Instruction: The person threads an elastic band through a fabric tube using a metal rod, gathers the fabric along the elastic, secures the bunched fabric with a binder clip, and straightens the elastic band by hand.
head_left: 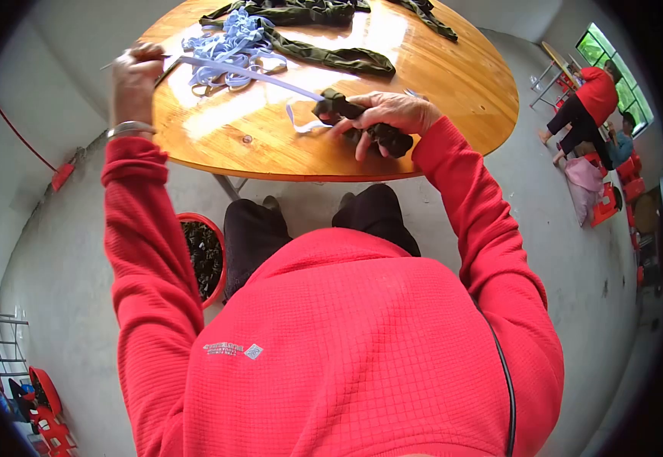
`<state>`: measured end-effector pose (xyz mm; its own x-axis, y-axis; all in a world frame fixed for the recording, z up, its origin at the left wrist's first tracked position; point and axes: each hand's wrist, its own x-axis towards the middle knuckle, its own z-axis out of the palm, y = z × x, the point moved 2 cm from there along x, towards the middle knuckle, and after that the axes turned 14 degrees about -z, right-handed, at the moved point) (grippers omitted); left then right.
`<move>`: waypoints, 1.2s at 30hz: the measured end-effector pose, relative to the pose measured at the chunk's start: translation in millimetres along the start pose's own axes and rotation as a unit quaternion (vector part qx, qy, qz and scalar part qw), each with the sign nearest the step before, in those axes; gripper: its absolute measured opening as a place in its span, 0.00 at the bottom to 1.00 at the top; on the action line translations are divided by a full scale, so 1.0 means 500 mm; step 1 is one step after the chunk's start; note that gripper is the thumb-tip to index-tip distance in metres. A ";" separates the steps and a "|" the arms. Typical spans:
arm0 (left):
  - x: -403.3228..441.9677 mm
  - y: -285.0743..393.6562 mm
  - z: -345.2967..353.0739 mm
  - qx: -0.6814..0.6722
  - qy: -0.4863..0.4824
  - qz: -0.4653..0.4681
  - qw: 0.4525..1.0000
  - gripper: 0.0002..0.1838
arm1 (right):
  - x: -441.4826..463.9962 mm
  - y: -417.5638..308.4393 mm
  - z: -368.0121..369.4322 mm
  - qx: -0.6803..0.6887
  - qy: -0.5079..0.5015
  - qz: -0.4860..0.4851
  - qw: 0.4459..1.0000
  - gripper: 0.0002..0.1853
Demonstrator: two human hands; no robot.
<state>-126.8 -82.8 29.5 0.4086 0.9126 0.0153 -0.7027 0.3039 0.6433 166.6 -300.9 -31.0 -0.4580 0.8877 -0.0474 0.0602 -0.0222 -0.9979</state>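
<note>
My left hand (139, 67), raised over the table's left edge, is closed around a thin dark rod and the end of a light blue strap (255, 75). From there the strap runs taut across to a bunched dark green cloth strip (386, 139). My right hand (392, 111) grips that gathered cloth near the table's front edge, some fingers curled beneath it. A short loop of the strap hangs beside the cloth. Behind lies a tangled heap of light blue straps (232, 44), with a dark green cloth tube (339, 58) to its right.
More dark green cloth (301, 12) lies at the back of the round wooden table (453, 91). A red tub (221, 259) of dark pieces stands on the floor by my leg. At far right, a person in red (597, 90) bends near another seated person.
</note>
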 end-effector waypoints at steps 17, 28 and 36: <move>-0.171 0.693 -0.351 0.618 0.347 0.310 0.634 0.06 | -0.084 -0.027 -0.086 -0.159 0.077 0.119 0.977 0.28; -0.186 0.706 -0.420 0.568 0.460 0.315 0.605 0.04 | -0.173 -0.072 -0.157 -0.275 0.197 0.159 0.927 0.22; -0.134 0.638 -0.372 0.560 0.433 0.354 0.610 0.03 | -0.161 -0.058 -0.195 -0.286 0.248 0.094 0.921 0.15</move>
<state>-486.7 3.9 91.6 -0.5697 0.6556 0.4955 0.5141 -0.1861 0.8373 288.2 -326.9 5.9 0.0617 0.9968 -0.0500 0.6189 -0.0776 -0.7816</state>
